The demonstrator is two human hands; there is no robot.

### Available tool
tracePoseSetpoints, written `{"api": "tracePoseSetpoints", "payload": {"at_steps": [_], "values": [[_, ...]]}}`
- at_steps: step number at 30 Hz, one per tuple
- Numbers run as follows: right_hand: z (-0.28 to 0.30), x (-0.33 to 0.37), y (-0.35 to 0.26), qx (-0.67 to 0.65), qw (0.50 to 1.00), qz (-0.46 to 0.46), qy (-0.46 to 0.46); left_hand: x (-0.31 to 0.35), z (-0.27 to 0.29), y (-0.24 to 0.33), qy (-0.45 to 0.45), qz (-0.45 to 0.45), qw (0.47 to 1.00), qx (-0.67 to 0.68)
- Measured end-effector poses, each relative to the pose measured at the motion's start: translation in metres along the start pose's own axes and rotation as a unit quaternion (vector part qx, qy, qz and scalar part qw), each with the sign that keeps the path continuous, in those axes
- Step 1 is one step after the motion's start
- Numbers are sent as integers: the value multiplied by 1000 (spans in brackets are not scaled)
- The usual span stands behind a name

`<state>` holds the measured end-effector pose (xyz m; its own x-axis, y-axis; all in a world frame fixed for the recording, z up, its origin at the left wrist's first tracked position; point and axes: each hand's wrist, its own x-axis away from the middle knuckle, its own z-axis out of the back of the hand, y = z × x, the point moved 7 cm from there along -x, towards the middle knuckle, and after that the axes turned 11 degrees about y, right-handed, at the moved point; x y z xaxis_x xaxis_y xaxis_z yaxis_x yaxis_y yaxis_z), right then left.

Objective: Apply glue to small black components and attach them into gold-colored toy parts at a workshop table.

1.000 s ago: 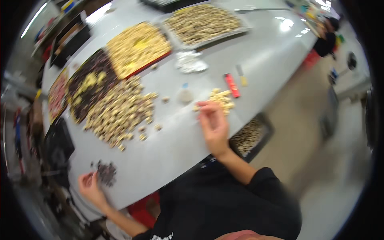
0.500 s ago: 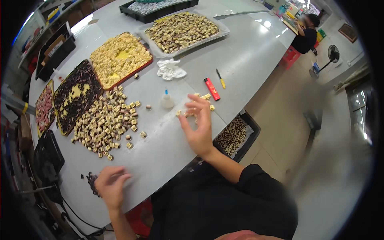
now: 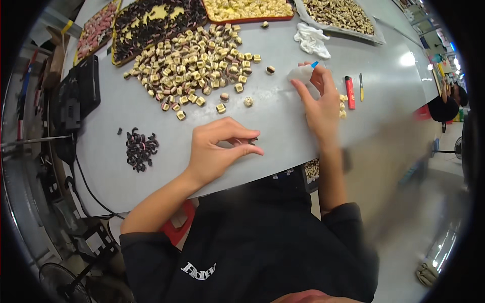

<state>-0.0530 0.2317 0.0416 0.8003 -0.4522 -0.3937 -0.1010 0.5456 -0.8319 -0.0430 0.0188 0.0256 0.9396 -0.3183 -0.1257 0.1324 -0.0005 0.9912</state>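
Observation:
My left hand point(image 3: 212, 146) is over the table's near side, thumb and fingers pinched around a small dark piece point(image 3: 254, 141) at the fingertips. It looks like the curved black pieces point(image 3: 141, 150) heaped to its left. To the right, my right hand point(image 3: 323, 103) grips a small whitish squeeze bottle point(image 3: 301, 74) with a blue tip point(image 3: 314, 64), tilted off the table. Between and beyond the hands lies a large loose heap of small cream-and-dark cube-shaped pieces point(image 3: 192, 68). A few single ones, including a pale round piece point(image 3: 248, 102), lie nearer me.
Along the far side are trays of pink pieces point(image 3: 96, 28), black pieces point(image 3: 151, 20), cream pieces point(image 3: 247, 9) and mixed pieces point(image 3: 338, 16). A crumpled white tissue point(image 3: 311, 40), a red lighter-like object point(image 3: 350, 92) and a yellow-handled blade point(image 3: 361, 88) lie right. A black device point(image 3: 81, 96) stands left.
The head view has swung round. My right hand has taken hold of the squeeze bottle, which stood on the table. My left hand has come away from the black heap with a dark piece.

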Motion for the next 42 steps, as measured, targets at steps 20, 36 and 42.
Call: {"api": "tracePoseSetpoints", "payload": {"at_steps": [20, 36, 42], "values": [[-30, -5, -36, -340, 908, -92, -228, 6, 0, -19, -30, 183, 962, 202], [-78, 12, -35, -419, 817, -139, -372, 1, 1, -27, -38, 260, 903, 340], [-80, 14, -31, -421, 810, -169, -371, 0, 3, -34, -29, 277, 868, 411]]}}
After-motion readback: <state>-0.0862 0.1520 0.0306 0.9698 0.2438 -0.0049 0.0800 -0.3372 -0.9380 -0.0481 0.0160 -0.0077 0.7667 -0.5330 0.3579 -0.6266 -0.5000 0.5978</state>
